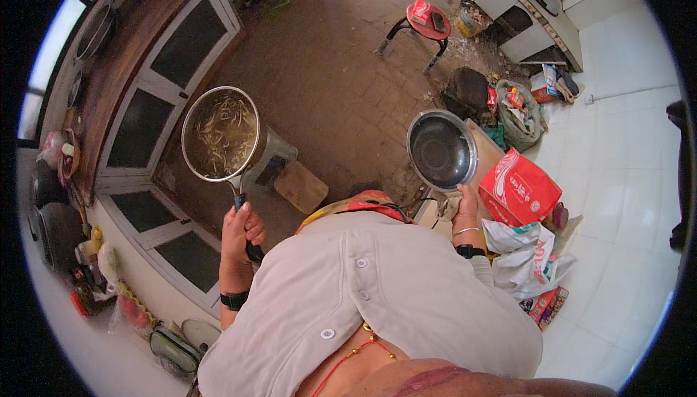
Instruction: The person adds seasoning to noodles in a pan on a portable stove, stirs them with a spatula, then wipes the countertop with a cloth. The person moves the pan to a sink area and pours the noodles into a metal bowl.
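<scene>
My left hand (243,231) grips the black handle of a round metal pan (220,134) on the left. Liquid with many thin pale strips fills that pan, and its surface shows towards the camera. On the right, my right hand (465,209) holds the near rim of a dark-bottomed metal basin or pan (442,150), along with a crumpled beige cloth (447,206). The inside of this vessel shows no food. The two vessels are well apart, one on each side of my body.
Glass-fronted cabinets (139,130) with a wooden top line the left side. A red stool (442,31) bearing small items stands on the brick floor ahead. To the right are a red bag (520,190), white plastic bags (520,258) and a rubbish bag (520,119) by the tiled wall.
</scene>
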The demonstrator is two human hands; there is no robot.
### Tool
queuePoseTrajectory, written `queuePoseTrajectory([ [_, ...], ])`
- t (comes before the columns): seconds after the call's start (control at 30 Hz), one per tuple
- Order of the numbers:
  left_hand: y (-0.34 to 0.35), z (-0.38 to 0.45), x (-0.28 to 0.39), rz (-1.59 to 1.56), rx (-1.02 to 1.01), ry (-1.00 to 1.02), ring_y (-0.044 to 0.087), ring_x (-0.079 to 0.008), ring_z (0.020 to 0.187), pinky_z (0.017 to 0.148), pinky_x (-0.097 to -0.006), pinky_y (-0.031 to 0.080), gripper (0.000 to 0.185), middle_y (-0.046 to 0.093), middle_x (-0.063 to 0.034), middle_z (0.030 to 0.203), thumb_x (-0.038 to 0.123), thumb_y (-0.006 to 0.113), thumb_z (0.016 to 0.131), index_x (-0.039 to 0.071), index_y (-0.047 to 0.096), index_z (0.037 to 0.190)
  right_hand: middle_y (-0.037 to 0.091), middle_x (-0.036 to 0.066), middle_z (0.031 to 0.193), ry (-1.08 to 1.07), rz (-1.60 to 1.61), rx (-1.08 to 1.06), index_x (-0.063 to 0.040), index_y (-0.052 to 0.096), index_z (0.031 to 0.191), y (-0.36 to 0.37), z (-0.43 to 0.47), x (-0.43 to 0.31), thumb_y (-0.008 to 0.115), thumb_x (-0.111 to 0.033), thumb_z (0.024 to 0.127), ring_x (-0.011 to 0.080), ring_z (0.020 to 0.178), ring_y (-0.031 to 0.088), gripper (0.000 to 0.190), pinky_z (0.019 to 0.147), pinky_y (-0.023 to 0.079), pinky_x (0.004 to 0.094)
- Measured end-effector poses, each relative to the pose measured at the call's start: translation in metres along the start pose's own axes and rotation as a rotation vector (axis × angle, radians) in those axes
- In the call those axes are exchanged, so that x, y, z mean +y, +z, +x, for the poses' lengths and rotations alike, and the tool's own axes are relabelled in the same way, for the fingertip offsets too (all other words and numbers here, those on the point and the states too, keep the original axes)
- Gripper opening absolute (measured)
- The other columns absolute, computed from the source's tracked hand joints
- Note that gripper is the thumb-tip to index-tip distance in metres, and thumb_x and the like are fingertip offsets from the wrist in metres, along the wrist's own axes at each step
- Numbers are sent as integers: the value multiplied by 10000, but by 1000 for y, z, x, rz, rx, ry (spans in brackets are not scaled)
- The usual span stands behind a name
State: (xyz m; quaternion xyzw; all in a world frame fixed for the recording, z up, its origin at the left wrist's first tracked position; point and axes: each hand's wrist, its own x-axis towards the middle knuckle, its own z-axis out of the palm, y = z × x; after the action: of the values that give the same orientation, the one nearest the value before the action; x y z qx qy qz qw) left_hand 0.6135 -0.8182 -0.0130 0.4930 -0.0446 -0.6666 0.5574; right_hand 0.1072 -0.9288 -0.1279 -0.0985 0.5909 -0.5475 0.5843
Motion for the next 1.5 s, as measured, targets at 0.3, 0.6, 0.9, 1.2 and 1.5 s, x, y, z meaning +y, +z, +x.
queuePoseTrajectory([
  [0.3, 81, 60, 3, 2, 98, 19, 291, -49, 404, 352, -219, 246, 243, 303, 59, 564, 226, 513, 928, 151, 380, 739, 565, 23, 731, 93, -96, -224, -94, 545, 705, 28, 128, -37, 592, -138, 739, 159, 714, 553, 73, 683, 454, 312],
  [0.6, 151, 115, 13, -79, 161, 23, 295, -53, 400, 351, -228, 267, 220, 303, 59, 560, 196, 503, 929, 149, 394, 743, 594, 7, 783, 7, -266, -368, -65, 609, 788, 108, 233, -103, 595, -117, 760, 149, 761, 559, 60, 710, 443, 295],
  [0.9, 182, 168, 44, -69, 101, -3, 312, -54, 420, 368, -217, 278, 205, 308, 63, 567, 195, 512, 924, 153, 392, 763, 543, -5, 717, -42, -221, -340, -83, 562, 730, 196, 281, -136, 623, -120, 763, 161, 676, 545, 79, 637, 450, 337],
  [1.2, 175, 288, 121, 36, 34, -28, 317, -47, 438, 390, -216, 264, 208, 333, 68, 566, 197, 522, 917, 152, 396, 758, 528, 3, 703, -117, -284, -221, -76, 557, 721, 275, 312, -146, 614, -144, 751, 158, 650, 548, 93, 612, 451, 315],
  [1.5, 212, 403, 220, 100, -41, -51, 328, -82, 410, 363, -254, 278, 209, 336, 35, 549, 171, 507, 923, 121, 392, 756, 546, -2, 817, -134, -264, -106, -51, 593, 856, 316, 347, -152, 565, -122, 795, 145, 757, 521, 98, 706, 426, 305],
])
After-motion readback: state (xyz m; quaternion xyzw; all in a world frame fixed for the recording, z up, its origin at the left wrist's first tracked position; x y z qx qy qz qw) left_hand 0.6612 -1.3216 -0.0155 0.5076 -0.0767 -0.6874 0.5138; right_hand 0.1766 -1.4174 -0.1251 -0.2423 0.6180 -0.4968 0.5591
